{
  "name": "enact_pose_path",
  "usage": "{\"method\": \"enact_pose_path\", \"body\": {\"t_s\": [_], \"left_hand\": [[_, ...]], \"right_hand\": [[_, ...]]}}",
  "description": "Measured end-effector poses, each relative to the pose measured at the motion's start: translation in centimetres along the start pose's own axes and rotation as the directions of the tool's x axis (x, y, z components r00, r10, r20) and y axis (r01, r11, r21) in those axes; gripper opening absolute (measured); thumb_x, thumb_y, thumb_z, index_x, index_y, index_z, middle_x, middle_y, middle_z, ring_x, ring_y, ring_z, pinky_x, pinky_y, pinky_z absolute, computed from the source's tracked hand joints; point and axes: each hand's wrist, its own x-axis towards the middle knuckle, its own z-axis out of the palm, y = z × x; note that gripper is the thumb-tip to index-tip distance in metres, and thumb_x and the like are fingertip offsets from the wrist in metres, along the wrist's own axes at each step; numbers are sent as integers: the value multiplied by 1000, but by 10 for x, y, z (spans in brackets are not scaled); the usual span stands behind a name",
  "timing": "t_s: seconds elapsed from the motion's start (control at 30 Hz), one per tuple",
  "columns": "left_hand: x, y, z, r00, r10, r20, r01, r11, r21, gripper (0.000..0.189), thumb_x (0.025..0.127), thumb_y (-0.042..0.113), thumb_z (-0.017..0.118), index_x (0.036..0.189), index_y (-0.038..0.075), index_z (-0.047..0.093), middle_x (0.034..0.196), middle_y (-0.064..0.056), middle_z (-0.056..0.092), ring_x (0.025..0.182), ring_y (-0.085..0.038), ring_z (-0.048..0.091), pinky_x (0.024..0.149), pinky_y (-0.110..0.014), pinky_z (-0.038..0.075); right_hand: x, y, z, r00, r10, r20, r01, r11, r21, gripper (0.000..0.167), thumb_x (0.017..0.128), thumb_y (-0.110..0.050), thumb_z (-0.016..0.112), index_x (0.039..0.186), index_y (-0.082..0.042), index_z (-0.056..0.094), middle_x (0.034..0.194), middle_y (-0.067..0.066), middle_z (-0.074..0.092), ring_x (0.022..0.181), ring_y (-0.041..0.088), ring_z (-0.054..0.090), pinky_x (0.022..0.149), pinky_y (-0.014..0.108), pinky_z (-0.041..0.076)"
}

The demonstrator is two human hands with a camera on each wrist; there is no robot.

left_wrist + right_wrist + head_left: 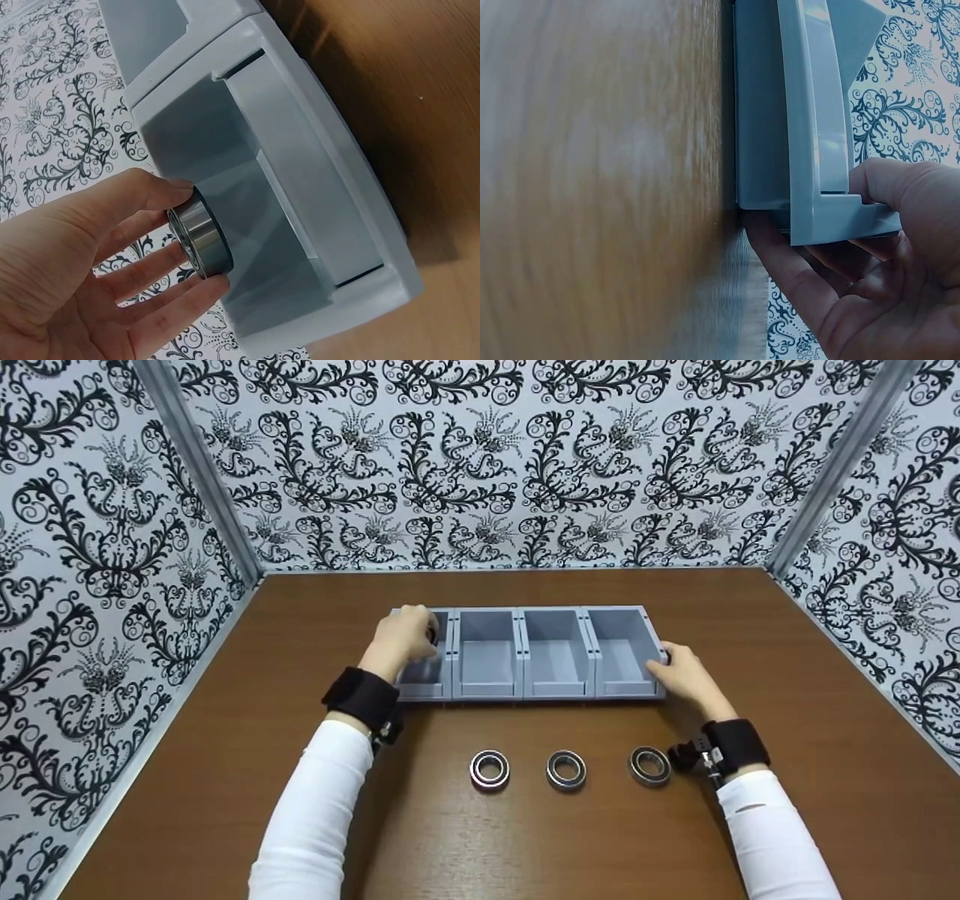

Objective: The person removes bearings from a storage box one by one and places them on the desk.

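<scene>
In the left wrist view my left hand [97, 262] pinches a metal ball bearing [201, 232] between thumb and fingers, over the opening of a grey bin. From the head view that left hand [406, 639] is at the leftmost compartment of a row of grey bins [491, 690]. My right hand [686, 675] grips the right end wall of the row. Its thumb lies over the rim and its fingers are along the outside, as the right wrist view shows of the hand [900, 277] and the bin [806, 150].
On the brown table [525, 847] in front of the bins lie three more bearings, a left one [490, 770], a middle one [566, 770] and a right one [649, 766] near the right wrist strap. Patterned walls [487, 465] stand behind and at both sides.
</scene>
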Motion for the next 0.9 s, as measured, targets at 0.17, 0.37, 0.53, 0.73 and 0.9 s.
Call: {"method": "enact_pose_path", "body": {"t_s": [0.17,0.37,0.53,0.73,0.9], "left_hand": [[0,-1,0,1000,7,-7,-7,1000,2,31,79,9,80,110,6,79,114,-20,75,108,-42,69,90,-53,55],[1,-3,0,999,13,-31,-13,1000,4,33,77,7,77,110,6,79,115,-20,74,108,-43,69,89,-53,56],[-1,-2,-2,999,17,-34,-16,1000,4,32,77,7,77,109,6,79,113,-20,74,106,-43,70,87,-54,56],[-1,0,-5,999,20,-28,-20,1000,10,33,79,8,78,112,7,79,117,-21,73,109,-44,69,90,-54,55],[-4,2,-8,999,23,-27,-23,1000,11,35,79,7,77,114,6,78,118,-22,73,109,-43,69,90,-54,55]], "right_hand": [[0,1,0,1000,-10,2,10,1000,-6,41,97,-3,57,131,20,56,113,33,68,92,29,65,77,31,51],[0,0,1,1000,-15,-9,15,1000,-6,42,95,-4,57,130,19,57,112,33,68,89,26,66,73,28,50],[-1,0,1,1000,-20,-19,20,1000,0,41,95,-3,57,129,19,58,111,32,69,86,22,65,72,26,50],[-1,-1,1,999,-26,-23,26,1000,0,39,95,-3,57,127,19,59,111,32,69,87,23,65,72,26,50],[0,-1,1,999,-29,-24,29,1000,-7,39,95,-2,57,127,20,59,111,32,68,88,26,65,74,28,50]]}}
